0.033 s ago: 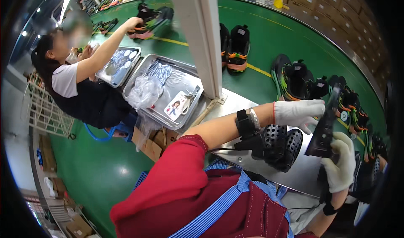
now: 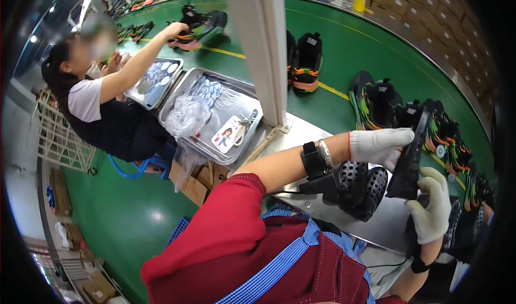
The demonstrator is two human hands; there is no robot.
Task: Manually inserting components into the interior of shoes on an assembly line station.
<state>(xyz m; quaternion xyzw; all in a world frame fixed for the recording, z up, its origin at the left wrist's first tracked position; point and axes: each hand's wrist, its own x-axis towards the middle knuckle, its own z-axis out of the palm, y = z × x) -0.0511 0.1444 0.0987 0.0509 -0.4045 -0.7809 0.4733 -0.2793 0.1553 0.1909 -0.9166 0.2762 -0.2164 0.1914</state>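
Note:
A long, flat black piece, shaped like an insole or sole (image 2: 408, 167), stands tilted between my gloved hands at the right. Its exact kind is unclear. My left hand (image 2: 379, 144), in a white glove with a red cuff edge, reaches to its left edge with fairly straight fingers, the thumb below and partly hidden. At its lower right edge, my right hand (image 2: 431, 207) is curled, white-gloved too, with fingers and thumb bent against the piece. Beneath my left wrist lie two black perforated shoe-shaped forms (image 2: 353, 181) joined to a corded black part.
Black, orange and green shoes (image 2: 306, 62) stand on the green belt (image 2: 344, 49) beyond the metal worktop (image 2: 301, 133). A white post (image 2: 263, 51) rises at the belt's near edge. Metal trays (image 2: 231, 156) with plastic bags sit left; a co-worker (image 2: 129, 78) there touches a shoe.
My right hand has shifted slightly left, and the black piece has turned a little with it. My left hand stays almost in place. The whole view has moved slightly.

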